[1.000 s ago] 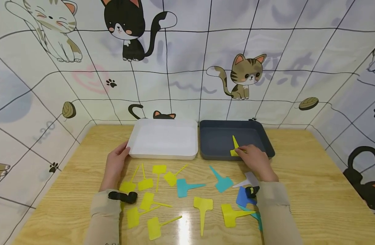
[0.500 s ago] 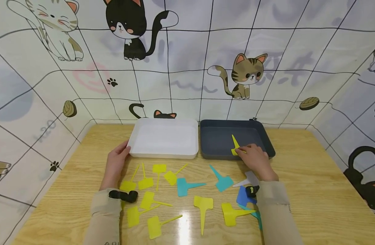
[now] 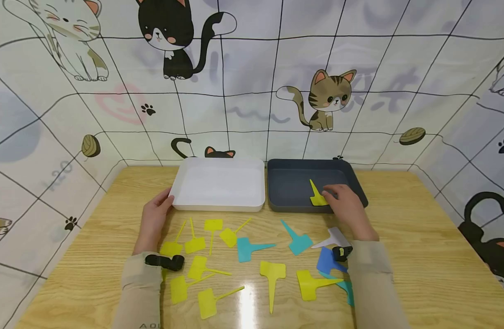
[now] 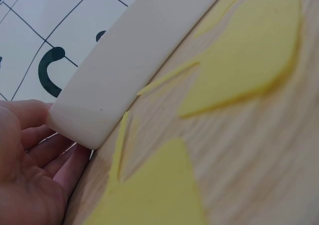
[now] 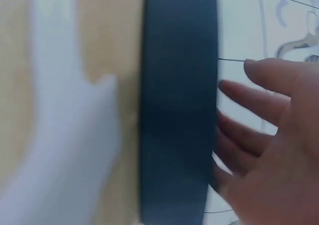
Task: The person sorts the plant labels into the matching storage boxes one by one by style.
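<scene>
Printed cloth backdrop: a white sheet with cartoon cats point(image 3: 252, 68), standing behind the tabletop's far edge.
Wooden tabletop: pale-grained point(image 3: 425, 246), running under everything I handle.
White rectangular tray: shallow and smooth point(image 3: 219, 183), near the tabletop's far edge, left of the middle.
Dark grey rectangular tray: shallow point(image 3: 289, 185), just beside the white one, toward the tabletop's far right corner.
My left grip: fingers point(image 3: 156, 211) hold the white tray at its front left corner.
My right grip: thumb and fingers spread apart point(image 3: 347, 208), holding nothing, over the dark tray's front right part.
Yellow T-shaped tag in the dark tray: flat, plastic-looking point(image 3: 318, 200), wide end by the front wall, stem toward the back, just beside my right fingertips.
Other yellow T-shaped tags: scattered point(image 3: 206, 304) from the tabletop's middle toward its near edge, mostly left.
Turquoise tags: one point(image 3: 244, 250) near the tabletop's middle, others to its right.
Blue tag and pale lilac tag: the blue point(image 3: 327, 260) nearer the tabletop's front edge than the lilac point(image 3: 337, 236), both near my right sleeve.
</scene>
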